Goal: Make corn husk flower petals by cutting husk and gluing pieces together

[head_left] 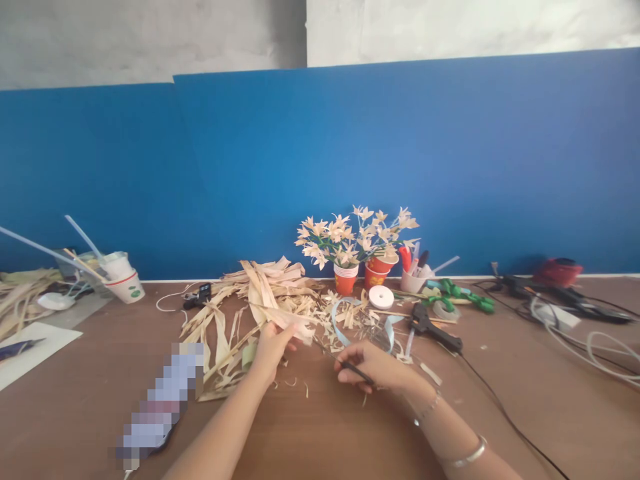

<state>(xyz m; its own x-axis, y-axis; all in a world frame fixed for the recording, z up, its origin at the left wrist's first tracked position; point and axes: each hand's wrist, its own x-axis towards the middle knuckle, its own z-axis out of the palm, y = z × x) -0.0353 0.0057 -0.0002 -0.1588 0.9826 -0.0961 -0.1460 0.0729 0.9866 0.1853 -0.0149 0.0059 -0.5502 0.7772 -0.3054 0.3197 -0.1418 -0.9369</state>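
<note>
A gray wall rises behind a blue panel, and a brown table runs along below it, cut off at both sides. The left hand is closed in a pinch on 1 pale husk, just right of the husk pile near the middle of the table; the fingers hide part of the husk. The right hand is curled closed around 1 dark tool, its tip pointing left toward the husk; the tip is too thin to make out its kind. 2 bracelets circle the right wrist. The overlapping strips in the pile are too many to count.

On the far side, 2 bunches of pale flowers stand above red cups; overlap at the right bunch hides how many cups are there. 1 white roll lies in front, and 1 glue gun to its right. At far left stands 1 white cup. Near left, 1 long object is blurred into blocks.
</note>
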